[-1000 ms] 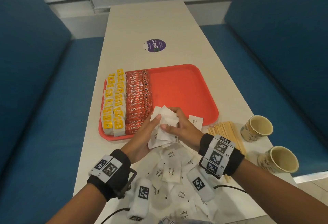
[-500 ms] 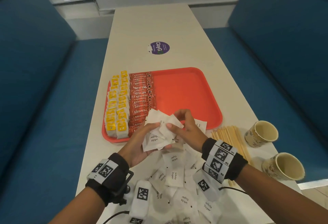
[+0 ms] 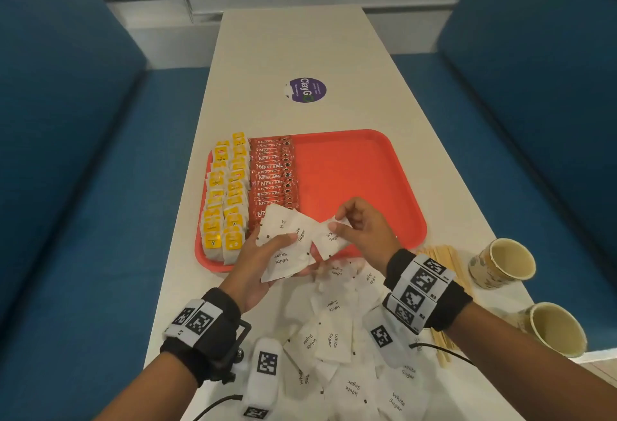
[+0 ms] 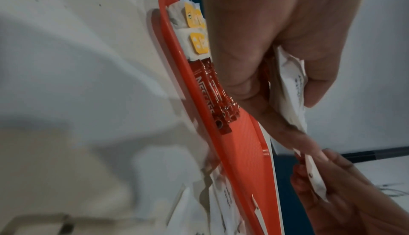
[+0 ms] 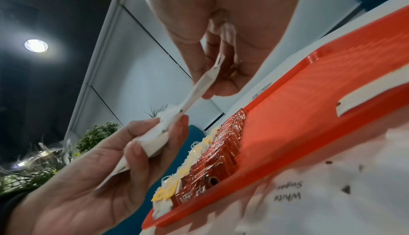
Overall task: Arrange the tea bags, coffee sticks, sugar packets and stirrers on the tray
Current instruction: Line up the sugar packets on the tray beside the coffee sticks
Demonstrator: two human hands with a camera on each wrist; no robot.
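Sugar packets everywhere at the near end of the counter, a loose white heap all printed "White Sugar", right under both wrists. Just past that, the left hand has its thumb clamped on a fanned stack of packets, fingers curled underneath, held just above the near edge of the tray. The right hand pinches one single packet between thumb and fingertips, its other end touching the stack in the left hand; the right wrist view shows that packet edge-on, running from one hand to the other. Off to the right, wooden stirrers lie in a bundle on the counter, partly hidden by the right wristband, with two paper cups lying on their sides beside them. On the orange tray, tea bags with yellow tags sit in two columns along the left side, and red Nescafe coffee sticks are lined up right next to them. One more white packet lies on the tray near the right hand in the right wrist view. Farther up the counter there's a round purple sticker, with blue bench seats either side.
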